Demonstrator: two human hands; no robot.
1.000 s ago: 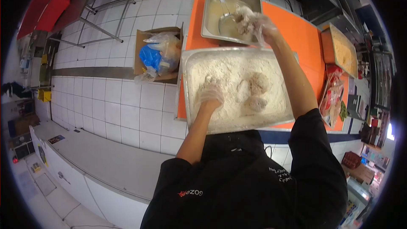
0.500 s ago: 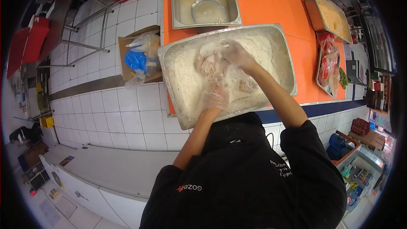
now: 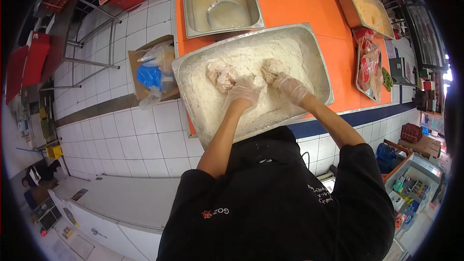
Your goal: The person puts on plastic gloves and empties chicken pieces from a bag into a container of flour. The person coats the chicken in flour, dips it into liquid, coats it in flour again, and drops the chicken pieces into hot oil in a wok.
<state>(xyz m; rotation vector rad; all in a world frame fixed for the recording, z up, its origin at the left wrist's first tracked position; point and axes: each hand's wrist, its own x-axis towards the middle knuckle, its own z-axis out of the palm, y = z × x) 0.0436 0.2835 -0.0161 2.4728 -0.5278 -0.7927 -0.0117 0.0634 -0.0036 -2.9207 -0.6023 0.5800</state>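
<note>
A large metal pan (image 3: pixel 321 75) holds a bed of white flour (image 3: pixel 203 111). Two lumpy flour-coated pieces, which look like raw chicken, lie in it: a left piece (image 3: pixel 222 76) and a right piece (image 3: pixel 273 68). My left hand (image 3: pixel 245 92), in a clear plastic glove, is low in the flour beside the left piece; flour and the glove hide its fingertips. My right hand (image 3: pixel 293 90), gloved likewise, has its fingers closed against the near side of the right piece.
Behind the pan stands a deep metal tub (image 3: pixel 188 17) of cloudy liquid with a strainer (image 3: pixel 227 13) in it. On the orange table (image 3: pixel 304 5), a tray of orange-yellow crumbs (image 3: pixel 374 12) and a tray with plastic bags (image 3: pixel 368 67) sit at right. A cardboard box (image 3: pixel 137 77) is at left.
My right hand has come down and back to the right piece, and my left hand has moved deeper into the pan. The pieces now lie apart. The view has shifted slightly.
</note>
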